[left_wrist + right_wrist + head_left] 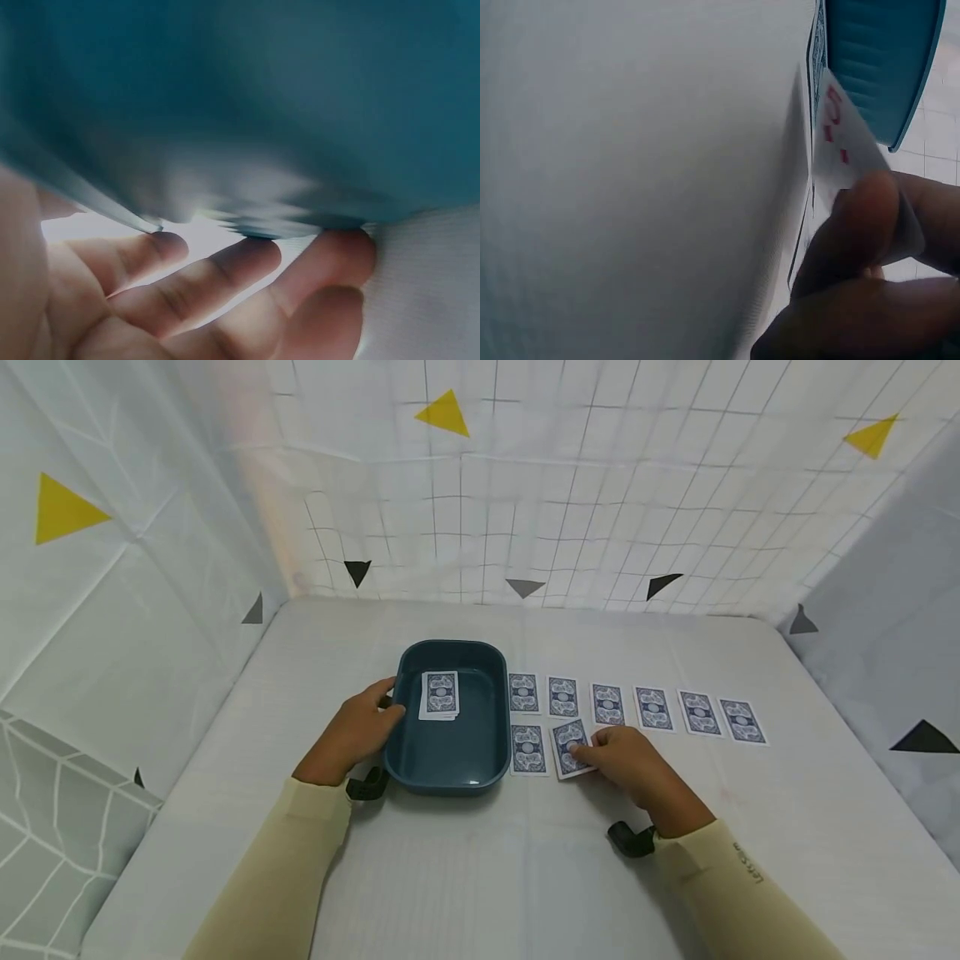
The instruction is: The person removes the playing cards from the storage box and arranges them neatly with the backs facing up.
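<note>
A blue-backed playing card (567, 752) is pinched between the thumb and fingers of my right hand (626, 762), tilted over the table just right of another face-down card (529, 750). On that pinched card (840, 142), red print shows on the underside in the right wrist view. My left hand (360, 727) grips the left side of a dark teal tray (472, 760), thumb at the rim. Its fingers (255, 259) lie against the tray's outer wall (262, 97) in the left wrist view. Inside the tray rests a small stack of face-down cards (441, 693).
Several face-down cards (607, 703) form a row to the right of the tray, beyond my right hand. A white cloth covers the table (465, 868). White sheets with a grid and coloured triangles (525, 510) enclose the back and sides.
</note>
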`<action>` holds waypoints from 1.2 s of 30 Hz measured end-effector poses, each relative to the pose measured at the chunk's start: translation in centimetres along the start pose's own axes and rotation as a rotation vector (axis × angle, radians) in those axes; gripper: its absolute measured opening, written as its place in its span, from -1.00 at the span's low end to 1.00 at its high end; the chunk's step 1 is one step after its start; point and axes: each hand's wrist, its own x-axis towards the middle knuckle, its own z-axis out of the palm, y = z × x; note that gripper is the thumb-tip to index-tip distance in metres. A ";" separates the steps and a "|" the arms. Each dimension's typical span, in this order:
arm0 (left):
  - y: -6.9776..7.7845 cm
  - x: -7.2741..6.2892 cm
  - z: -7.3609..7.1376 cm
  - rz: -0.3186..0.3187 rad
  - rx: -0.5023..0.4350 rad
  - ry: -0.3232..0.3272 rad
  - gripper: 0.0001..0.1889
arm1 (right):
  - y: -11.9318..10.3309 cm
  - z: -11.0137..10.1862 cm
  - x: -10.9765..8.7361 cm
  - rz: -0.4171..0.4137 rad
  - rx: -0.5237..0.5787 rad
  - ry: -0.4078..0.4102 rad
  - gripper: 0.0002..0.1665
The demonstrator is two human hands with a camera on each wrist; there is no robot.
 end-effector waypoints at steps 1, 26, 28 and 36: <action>0.0 0.0 0.0 -0.002 -0.002 0.000 -0.30 | 0.0 0.1 0.0 0.006 -0.011 0.002 -0.67; -0.1 0.1 0.0 -0.010 -0.004 -0.008 -0.30 | -0.3 -0.1 -0.4 0.057 -0.502 0.049 -0.37; -0.1 0.1 0.0 -0.007 0.000 -0.008 -0.30 | -0.3 -0.2 -0.4 0.059 -0.507 0.054 -0.36; 0.0 0.1 -0.1 -0.010 0.004 -0.002 -0.29 | -0.9 -0.9 -1.2 0.022 -0.483 0.070 -0.28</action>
